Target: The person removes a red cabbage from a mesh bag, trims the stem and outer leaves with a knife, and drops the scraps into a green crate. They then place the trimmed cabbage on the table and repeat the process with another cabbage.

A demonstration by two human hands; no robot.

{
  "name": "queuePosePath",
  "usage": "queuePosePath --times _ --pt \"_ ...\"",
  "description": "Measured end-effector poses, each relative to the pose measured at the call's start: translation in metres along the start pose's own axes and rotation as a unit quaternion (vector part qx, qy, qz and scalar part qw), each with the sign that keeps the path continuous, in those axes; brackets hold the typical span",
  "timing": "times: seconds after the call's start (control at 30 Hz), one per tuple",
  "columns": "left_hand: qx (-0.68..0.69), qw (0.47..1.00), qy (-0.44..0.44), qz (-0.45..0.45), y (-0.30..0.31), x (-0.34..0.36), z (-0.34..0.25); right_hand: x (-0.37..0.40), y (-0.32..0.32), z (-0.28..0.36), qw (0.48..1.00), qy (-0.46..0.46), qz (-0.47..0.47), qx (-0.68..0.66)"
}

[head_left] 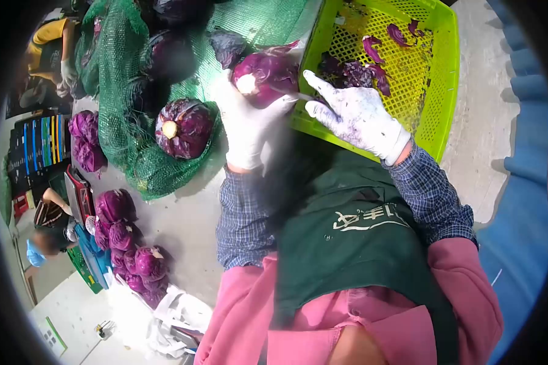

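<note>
A purple cabbage (pixel 275 74) with a pale cut stem is held in my left hand (pixel 245 125), which wears a white glove. My right hand (pixel 362 118), in a stained white glove, is closed round a knife (pixel 297 95), its blade against the cabbage's side. Beneath and beside my right hand is a lime-green basket (pixel 446 79) holding loose purple leaves (pixel 371 50). To the left of my left hand, another cabbage (pixel 184 129) with its stem upward lies on a green mesh bag (pixel 119 91).
Dark cabbages (pixel 167 56) lie on the mesh. Several peeled purple cabbages (pixel 120 234) line the table (pixel 192 225) at the left. White bags (pixel 179 319) lie lower left. Two people work at the far left, one in a yellow top (pixel 47 39). A blue cover (pixel 530 182) hangs at the right.
</note>
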State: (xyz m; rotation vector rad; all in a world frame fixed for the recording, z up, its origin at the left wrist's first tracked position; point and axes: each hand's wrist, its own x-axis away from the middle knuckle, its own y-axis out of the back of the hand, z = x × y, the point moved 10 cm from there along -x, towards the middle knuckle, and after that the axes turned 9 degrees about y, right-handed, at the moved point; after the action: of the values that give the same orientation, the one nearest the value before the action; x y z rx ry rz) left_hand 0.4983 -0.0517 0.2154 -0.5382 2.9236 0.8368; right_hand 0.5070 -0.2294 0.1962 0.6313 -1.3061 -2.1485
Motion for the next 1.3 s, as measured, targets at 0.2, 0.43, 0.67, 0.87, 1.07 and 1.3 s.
queuePosePath --times 0.2,0.43,0.67,0.87,1.07,1.3 --pt "0.028 0.998 0.046 0.026 -0.001 -0.008 0.008 -0.009 -0.001 -0.014 0.998 -0.031 -0.043 0.018" --pt "-0.063 0.997 0.037 0.002 -0.002 -0.011 0.009 0.002 -0.039 -0.085 0.814 -0.212 -0.172 -0.514" --pt "-0.002 1.000 0.005 0.006 -0.005 0.001 -0.023 -0.052 -0.019 -0.046 0.964 -0.043 -0.214 -0.153" --pt "0.041 0.998 0.021 0.048 -0.001 0.007 -0.002 -0.069 -0.043 -0.111 0.974 -0.145 -0.154 -0.086" --pt "-0.075 0.992 -0.040 0.097 0.003 0.009 0.009 -0.054 -0.022 -0.095 0.849 -0.175 -0.102 -0.488" --pt "0.056 0.971 0.100 0.212 0.000 0.028 0.017 -0.058 -0.039 -0.031 0.895 -0.092 0.071 -0.430"
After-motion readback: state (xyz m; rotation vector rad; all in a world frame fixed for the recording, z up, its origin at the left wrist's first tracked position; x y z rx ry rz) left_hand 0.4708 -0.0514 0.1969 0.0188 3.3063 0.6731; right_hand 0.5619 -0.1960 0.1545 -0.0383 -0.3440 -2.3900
